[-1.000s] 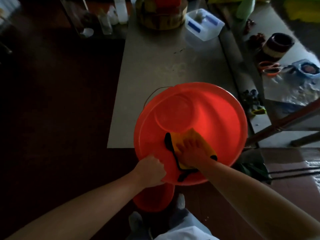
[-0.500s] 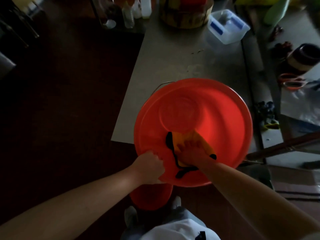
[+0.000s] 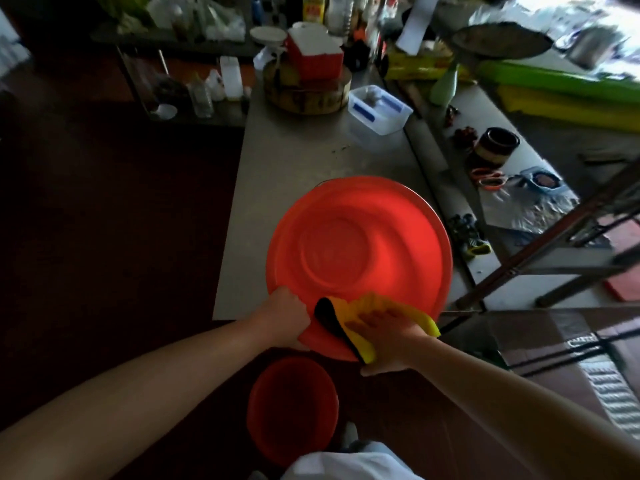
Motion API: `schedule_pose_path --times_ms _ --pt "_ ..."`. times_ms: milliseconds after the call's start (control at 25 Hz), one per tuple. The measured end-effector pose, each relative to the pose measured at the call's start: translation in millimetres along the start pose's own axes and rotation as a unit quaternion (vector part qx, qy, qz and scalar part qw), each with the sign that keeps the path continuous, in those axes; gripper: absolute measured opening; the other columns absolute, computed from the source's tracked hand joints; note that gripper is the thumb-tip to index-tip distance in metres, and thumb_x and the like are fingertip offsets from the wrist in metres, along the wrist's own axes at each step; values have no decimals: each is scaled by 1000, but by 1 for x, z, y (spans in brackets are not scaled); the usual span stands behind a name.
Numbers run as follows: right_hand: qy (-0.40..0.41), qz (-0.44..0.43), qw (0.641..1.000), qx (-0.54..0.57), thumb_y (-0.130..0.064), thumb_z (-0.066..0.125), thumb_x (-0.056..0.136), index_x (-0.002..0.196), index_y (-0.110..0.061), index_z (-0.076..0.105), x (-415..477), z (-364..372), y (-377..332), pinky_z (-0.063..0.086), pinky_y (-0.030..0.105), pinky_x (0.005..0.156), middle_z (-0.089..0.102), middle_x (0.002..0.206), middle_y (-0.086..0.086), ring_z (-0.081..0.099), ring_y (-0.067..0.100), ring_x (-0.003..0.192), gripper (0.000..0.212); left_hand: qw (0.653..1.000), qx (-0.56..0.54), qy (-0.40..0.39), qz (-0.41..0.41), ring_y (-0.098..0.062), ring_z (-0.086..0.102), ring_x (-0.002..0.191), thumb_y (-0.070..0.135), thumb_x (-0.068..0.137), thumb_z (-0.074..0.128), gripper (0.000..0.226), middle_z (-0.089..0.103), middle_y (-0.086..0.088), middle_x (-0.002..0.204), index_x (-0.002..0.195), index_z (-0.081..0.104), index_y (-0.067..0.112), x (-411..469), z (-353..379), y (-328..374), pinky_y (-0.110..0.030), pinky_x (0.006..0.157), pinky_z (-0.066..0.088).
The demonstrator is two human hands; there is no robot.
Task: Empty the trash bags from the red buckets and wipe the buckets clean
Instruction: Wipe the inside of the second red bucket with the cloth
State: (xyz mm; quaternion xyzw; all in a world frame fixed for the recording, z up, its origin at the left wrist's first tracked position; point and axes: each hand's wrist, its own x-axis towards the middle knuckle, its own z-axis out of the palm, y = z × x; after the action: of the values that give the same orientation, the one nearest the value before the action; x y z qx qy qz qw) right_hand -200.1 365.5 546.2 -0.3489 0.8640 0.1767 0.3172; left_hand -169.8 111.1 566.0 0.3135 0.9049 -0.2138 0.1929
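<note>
A large red bucket stands at the near end of a grey table, its mouth facing me. My left hand grips its near rim on the left. A yellow cloth with a black edge lies over the near rim, and my right hand presses on it with fingers spread flat. A second, smaller red bucket stands on the dark floor below, close to my feet.
Farther along the table are a clear plastic box and a round wooden block with a red container on it. A side counter on the right holds scissors, a dark bowl and foil. Metal bars cross at right.
My right hand and the cloth have slid from the bucket's inner wall up onto the near rim. The camera has tilted up, showing more of the table's far end. My left hand keeps its grip.
</note>
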Motion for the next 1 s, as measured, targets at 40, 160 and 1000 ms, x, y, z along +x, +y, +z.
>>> schedule_pose_path --times_ms 40,160,1000 --pt "13 5 1000 -22 -77 57 80 160 -40 3 -1 -2 3 14 49 123 15 168 4 19 31 153 103 1000 9 -5 -4 -27 67 97 69 88 52 55 72 -4 101 101 72 20 -4 1 -12 -43 103 40" --pt "52 9 996 -66 -61 59 86 159 -40 13 -1 -14 0 15 48 122 26 164 4 27 31 149 89 998 57 -25 -22 -27 56 121 54 89 59 40 69 -1 115 112 70 24 -20 1 -51 -55 122 6" --pt "72 70 989 112 -88 -32 60 156 -29 30 64 11 11 9 52 121 24 164 11 19 34 151 128 1000 0 2 13 -28 64 89 66 97 37 61 69 -7 97 95 66 13 19 3 29 -37 80 39"
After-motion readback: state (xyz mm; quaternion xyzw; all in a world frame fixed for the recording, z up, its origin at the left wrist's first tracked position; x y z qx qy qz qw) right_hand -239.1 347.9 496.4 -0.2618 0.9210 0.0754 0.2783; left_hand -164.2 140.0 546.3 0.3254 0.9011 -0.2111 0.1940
